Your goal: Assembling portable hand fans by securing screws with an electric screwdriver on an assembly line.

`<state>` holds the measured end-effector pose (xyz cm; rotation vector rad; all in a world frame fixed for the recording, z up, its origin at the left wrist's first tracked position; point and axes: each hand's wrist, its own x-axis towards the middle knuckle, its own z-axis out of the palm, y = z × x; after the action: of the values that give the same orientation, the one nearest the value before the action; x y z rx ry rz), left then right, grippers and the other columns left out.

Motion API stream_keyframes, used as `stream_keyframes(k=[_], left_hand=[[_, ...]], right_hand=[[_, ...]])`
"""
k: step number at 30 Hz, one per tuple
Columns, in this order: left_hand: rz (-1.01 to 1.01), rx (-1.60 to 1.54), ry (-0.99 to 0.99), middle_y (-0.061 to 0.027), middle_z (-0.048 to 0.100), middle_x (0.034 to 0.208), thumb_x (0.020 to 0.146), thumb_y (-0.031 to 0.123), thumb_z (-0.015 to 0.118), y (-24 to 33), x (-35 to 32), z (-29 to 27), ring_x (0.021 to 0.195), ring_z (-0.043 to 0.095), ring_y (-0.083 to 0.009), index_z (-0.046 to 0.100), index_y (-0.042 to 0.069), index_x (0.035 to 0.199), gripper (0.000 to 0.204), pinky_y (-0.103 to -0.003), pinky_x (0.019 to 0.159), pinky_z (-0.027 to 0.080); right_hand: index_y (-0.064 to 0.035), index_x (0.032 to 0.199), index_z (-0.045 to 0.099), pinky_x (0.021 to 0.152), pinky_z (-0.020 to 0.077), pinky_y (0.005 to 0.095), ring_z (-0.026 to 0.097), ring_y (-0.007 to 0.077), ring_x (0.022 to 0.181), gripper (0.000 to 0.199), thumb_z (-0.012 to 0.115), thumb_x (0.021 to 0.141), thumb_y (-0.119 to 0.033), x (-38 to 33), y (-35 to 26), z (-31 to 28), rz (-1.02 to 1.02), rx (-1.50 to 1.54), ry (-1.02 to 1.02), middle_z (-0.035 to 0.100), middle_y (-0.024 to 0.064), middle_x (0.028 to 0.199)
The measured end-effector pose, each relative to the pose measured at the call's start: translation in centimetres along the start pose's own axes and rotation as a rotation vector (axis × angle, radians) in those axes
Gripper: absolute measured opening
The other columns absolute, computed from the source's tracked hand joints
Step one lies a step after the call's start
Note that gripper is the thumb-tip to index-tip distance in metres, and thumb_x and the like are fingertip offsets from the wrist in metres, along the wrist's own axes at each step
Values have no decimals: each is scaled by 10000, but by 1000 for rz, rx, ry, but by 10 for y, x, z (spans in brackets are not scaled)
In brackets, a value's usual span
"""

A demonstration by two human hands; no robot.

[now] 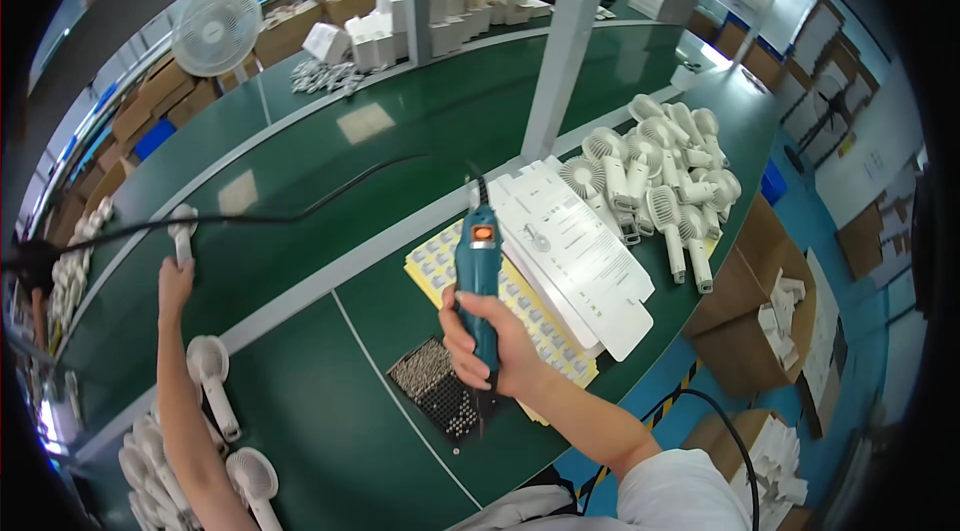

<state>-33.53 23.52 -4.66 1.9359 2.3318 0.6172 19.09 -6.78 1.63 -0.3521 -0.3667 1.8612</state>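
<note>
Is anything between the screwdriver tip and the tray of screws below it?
Nothing visible. The right hand holds the teal electric screwdriver upright, its tip directly over the black screw tray. The left hand is far off, on a white handheld fan at the belt.

The screwdriver point(478, 276) looks like smooth teal plastic, slightly glossy. The fans point(660, 181) are matt white plastic. The screws point(440, 391) glint like metal. The flat cartons point(570, 251) are white card, and the table point(330, 401) is matt green.

Head-worn fisheye, looking down, close over green bench point(330, 411); rim seemingly warped
</note>
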Motion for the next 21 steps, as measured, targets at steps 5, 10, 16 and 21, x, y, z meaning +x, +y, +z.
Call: stream_keyframes(k=[5,10,16,21], left_hand=[[-95,267,-5,-293,543,1252,859,526,623,-26,32,47,1139,551,-440,522,-40,1265,704,-491,957,448],[-337,310,51,-287,541,1295,837,770,417,-46,77,66,1167,544,-437,501,-4,1350,932,-505,1009,412],[-31,-243,-2,-213,674,742,886,514,559,-50,105,81,747,681,-280,690,-108,920,636,-395,667,498],[39,-298,31,-213,692,764,871,377,615,-8,100,120,693,687,-290,684,-107,938,493,-412,615,504]], right_hand=[[-76,1059,492,286,380,279,417,136,346,197,467,994,-260,-5,-6,2,19,-18,60,457,50,637],[-71,1086,486,281,393,276,427,138,336,211,522,970,-244,-5,-7,2,102,12,45,470,69,621],[-72,1095,489,296,400,280,437,140,352,213,518,973,-245,-1,-6,6,113,-34,49,469,72,628],[-82,1075,494,304,387,290,436,154,364,230,506,976,-288,-4,-3,11,101,-31,41,464,70,641]])
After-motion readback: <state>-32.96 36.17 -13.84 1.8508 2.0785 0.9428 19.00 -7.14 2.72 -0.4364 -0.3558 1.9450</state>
